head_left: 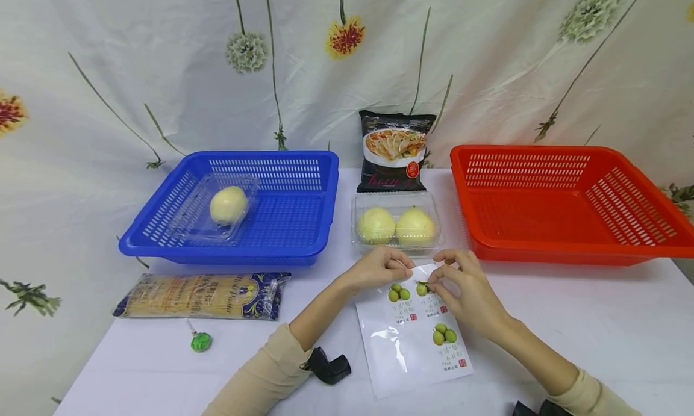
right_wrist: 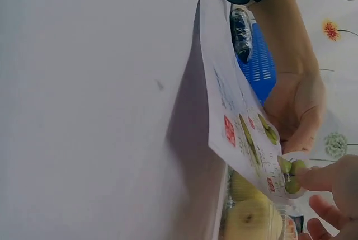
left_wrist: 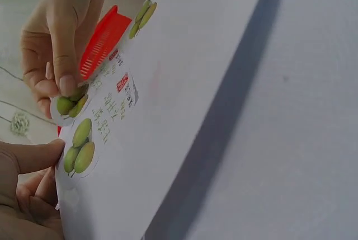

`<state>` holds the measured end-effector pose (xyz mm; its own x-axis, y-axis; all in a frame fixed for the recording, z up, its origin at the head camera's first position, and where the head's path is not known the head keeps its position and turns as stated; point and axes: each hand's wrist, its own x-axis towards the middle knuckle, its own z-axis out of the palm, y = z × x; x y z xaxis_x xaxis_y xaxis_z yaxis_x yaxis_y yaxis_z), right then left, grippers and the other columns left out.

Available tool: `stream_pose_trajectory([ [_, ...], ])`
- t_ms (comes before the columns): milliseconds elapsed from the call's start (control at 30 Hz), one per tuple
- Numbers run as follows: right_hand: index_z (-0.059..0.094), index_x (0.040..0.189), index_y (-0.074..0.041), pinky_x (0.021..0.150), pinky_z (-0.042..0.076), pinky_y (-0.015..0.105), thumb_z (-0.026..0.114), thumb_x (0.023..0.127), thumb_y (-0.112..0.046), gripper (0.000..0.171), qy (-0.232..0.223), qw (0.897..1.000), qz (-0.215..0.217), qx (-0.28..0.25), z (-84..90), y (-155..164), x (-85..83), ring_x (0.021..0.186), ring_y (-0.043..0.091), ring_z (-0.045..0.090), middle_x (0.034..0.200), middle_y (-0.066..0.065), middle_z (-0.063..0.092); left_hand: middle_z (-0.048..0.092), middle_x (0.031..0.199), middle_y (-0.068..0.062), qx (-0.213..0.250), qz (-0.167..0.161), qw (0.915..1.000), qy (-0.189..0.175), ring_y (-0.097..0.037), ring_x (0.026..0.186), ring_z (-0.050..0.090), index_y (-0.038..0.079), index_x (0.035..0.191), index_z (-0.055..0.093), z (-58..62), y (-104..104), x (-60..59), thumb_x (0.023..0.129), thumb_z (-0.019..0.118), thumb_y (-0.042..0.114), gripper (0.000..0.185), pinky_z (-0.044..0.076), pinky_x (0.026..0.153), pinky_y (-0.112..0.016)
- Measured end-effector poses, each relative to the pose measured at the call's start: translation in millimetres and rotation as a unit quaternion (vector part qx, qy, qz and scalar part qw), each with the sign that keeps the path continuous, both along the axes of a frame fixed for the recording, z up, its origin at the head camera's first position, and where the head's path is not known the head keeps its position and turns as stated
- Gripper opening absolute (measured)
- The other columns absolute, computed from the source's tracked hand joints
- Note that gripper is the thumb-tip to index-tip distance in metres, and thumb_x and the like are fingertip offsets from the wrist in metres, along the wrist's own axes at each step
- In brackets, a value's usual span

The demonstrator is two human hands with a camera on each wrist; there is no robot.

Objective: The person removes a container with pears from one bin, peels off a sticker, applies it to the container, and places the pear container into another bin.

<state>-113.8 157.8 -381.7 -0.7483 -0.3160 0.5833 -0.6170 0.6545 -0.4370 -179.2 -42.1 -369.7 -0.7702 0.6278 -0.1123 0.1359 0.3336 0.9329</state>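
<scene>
Between both hands, a glossy sticker sheet [head_left: 412,338] shows green fruit.

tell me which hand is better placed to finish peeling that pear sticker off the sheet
Probably the right hand: its fingertips already pinch the lifted pear sticker at the top edge of the sticker sheet. The left hand holds the sheet's top edge beside it, so it suits steadying.
</scene>
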Motion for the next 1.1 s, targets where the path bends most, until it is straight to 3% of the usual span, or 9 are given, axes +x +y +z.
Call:
stream_pose_trajectory([
  [167,0.064,0.073,-0.015,0.075,0.046,0.033,0.079,0.064,0.007,0.027,0.011,0.999,0.038,0.018,4.4,2,1.7,0.093,0.017,0.046,0.094,0.002,0.061,0.070,0.087,-0.019,-0.008,0.018,0.9998,0.005,-0.007,0.072,0.061,-0.008,0.104,0.064,-3.8,-2,-2.3,0.088,0.059,0.003,0.020,0.048,0.069,-0.017],
  [367,0.063,0.076,-0.015,0.072,0.046,0.024,0.079,0.065,0.007,0.030,-0.009,0.996,0.088,0.005,7.7,4,3.2,0.085,0.009,0.048,0.081,-0.010,0.062,0.070,0.088,-0.021,-0.006,0.018,0.9998,0.001,-0.007,0.073,0.061,-0.010,0.104,0.063,-7.2,-4,-5.1,0.087,0.059,0.004,0.022,0.048,0.068,-0.017],
  [800,0.064,0.082,-0.019,0.073,0.047,0.022,0.077,0.068,0.007,0.032,-0.040,0.988,0.149,0.000,24.4,4,10.9,0.083,0.007,0.052,0.084,-0.012,0.061,0.070,0.088,-0.022,-0.010,0.026,0.9996,-0.009,-0.006,0.068,0.061,-0.013,0.105,0.062,-10.4,-6,-8.0,0.086,0.059,0.002,0.024,0.046,0.062,-0.016],
  [1100,0.064,0.084,-0.019,0.076,0.048,0.024,0.076,0.071,0.006,0.030,-0.065,0.983,0.172,-0.016,34.5,3,14.1,0.085,0.008,0.054,0.084,-0.012,0.062,0.070,0.086,-0.021,-0.015,0.037,0.9992,-0.004,-0.007,0.070,0.061,-0.011,0.104,0.063,-11.0,-5,-7.8,0.086,0.060,0.002,0.023,0.047,0.067,-0.017],
])
